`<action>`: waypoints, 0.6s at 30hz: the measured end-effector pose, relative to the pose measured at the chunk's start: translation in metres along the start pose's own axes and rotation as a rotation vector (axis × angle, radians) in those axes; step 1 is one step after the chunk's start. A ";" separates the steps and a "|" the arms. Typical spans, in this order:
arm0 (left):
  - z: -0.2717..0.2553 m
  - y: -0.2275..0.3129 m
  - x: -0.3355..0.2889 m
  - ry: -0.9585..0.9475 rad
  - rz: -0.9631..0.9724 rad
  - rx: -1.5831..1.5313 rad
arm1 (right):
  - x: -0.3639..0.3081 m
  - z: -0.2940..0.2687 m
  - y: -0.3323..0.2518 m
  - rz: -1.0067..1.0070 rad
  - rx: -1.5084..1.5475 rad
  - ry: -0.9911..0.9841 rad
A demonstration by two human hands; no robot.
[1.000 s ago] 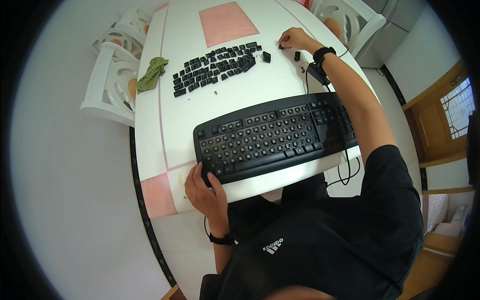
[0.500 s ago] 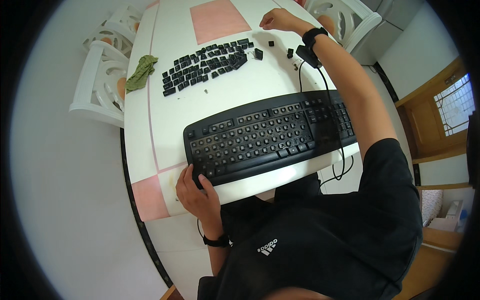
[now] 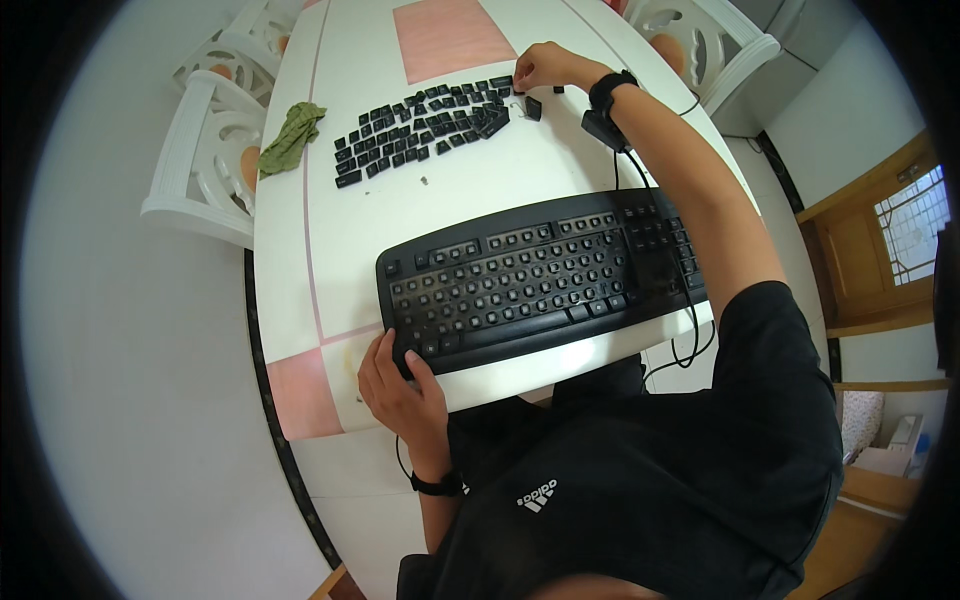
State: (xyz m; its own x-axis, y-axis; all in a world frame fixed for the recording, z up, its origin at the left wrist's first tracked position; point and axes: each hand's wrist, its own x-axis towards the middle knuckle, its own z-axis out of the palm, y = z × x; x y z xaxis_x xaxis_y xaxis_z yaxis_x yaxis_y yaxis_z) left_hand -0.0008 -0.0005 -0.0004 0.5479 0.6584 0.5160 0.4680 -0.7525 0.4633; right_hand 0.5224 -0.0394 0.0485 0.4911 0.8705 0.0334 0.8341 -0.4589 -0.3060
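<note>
A black keyboard lies on the white table, most of its main keys pulled off so the square sockets show. Its lower left corner is held by my left hand, thumb on the front edge and fingers along the side. Beyond the keyboard, loose black keycaps lie in slanting rows. At the right end of the top row, my right hand has thumb and fingertips pinched on a small dark keycap, partly hidden by them. A larger loose keycap leans just below, and a single keycap lies under the wrist.
A black box on a cable lies beneath my right forearm. The cable crosses the keyboard's right part and hangs over the table's near edge. A green cloth rests at the left edge. White chairs stand along both sides.
My right hand has come left and nearer, down to the right end of the keycap rows. My left hand stays on the keyboard's corner. The whole view has shifted slightly.
</note>
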 end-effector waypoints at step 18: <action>0.001 0.000 -0.001 0.023 0.004 -0.013 | -0.035 -0.033 0.027 -0.020 -0.120 0.043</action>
State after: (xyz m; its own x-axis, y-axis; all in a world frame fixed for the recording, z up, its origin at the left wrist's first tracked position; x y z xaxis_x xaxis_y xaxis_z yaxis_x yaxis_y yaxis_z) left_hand -0.0006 -0.0010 -0.0013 0.5336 0.6557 0.5342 0.4566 -0.7550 0.4707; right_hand 0.5355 -0.0882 0.0709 0.4826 0.8722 0.0801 0.8664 -0.4621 -0.1891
